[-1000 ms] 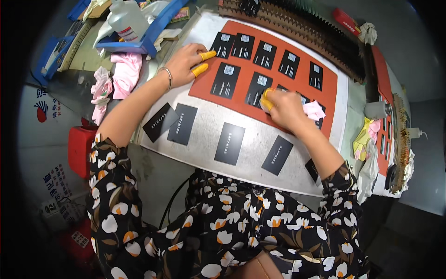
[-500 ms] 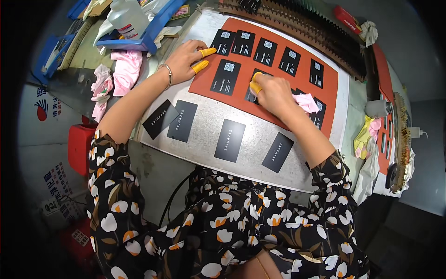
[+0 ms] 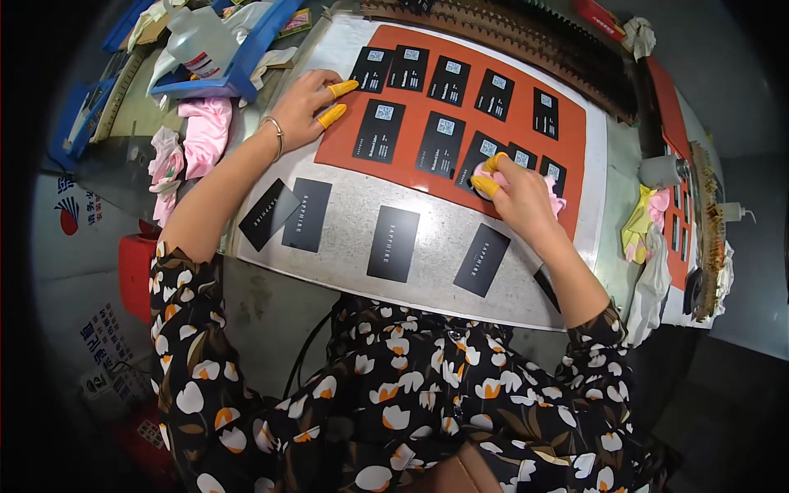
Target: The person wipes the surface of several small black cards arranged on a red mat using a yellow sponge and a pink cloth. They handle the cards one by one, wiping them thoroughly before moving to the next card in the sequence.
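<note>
Black cards with white square codes lie in two rows on an orange mat (image 3: 337, 148). My left hand (image 3: 306, 107) rests at the mat's left edge with fingers apart. Two of its fingers wear yellow finger cots, and one tip touches the far-left card (image 3: 371, 69). My right hand (image 3: 522, 193), also in yellow finger cots, pinches a pink cloth (image 3: 555, 197) whose bunched part presses on a card (image 3: 483, 148) in the nearer row. Part of that card is hidden under the hand. Beside it lies an uncovered card (image 3: 441, 146).
Several dark cards, such as a plain-faced card (image 3: 393, 245), lie on the grey metal board (image 3: 345, 267) in front. A toothed brown rack (image 3: 526, 57) runs along the back. A blue tray (image 3: 238, 78) holds a clear bottle (image 3: 200, 41), with pink cloths (image 3: 205, 135) below it.
My right hand has moved right from one card in the nearer row to the neighbouring card, uncovering the first. My left hand keeps its place at the mat's edge. The whole view has shifted slightly.
</note>
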Tool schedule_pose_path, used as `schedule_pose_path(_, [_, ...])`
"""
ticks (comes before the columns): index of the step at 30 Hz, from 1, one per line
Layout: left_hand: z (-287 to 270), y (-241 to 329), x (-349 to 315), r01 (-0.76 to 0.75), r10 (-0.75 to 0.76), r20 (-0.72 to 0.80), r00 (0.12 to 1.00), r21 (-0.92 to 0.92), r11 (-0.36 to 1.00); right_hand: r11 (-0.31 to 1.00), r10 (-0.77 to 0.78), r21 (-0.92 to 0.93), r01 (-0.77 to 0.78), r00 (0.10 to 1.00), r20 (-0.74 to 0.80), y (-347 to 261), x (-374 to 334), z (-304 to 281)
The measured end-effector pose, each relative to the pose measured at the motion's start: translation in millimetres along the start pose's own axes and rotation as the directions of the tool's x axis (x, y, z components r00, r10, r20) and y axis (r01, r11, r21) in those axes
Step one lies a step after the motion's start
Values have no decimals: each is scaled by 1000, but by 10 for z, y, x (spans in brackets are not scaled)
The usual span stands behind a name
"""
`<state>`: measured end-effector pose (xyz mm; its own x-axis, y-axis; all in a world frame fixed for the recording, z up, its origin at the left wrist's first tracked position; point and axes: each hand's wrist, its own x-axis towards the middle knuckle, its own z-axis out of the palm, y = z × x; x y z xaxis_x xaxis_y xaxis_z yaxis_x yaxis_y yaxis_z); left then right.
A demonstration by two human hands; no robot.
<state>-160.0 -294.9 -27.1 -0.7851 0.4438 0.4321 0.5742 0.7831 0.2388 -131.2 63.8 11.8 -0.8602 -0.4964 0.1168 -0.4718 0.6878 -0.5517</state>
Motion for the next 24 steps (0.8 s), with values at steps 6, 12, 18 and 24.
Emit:
schedule_pose_path(6, [-31, 13, -1, 9, -9, 23, 1000, 24, 1000, 975, -104, -202, 91, 993, -59, -17, 79, 178])
schedule_pose_path(12, [-24, 49, 19, 3, -3, 3, 1000, 14, 1000, 961, -159, -245, 132, 983, -94, -5, 29, 275])
schedule_pose_path(18, [-16, -1, 24, 4, -4, 16, 1000, 27, 1000, 975, -141, -187, 123, 986, -89, -30, 10, 284])
schedule_pose_path(24, [-11, 12, 4, 6, -6, 17, 1000, 16, 1000, 965, -127, -241, 106, 989, -72, -47, 29, 275])
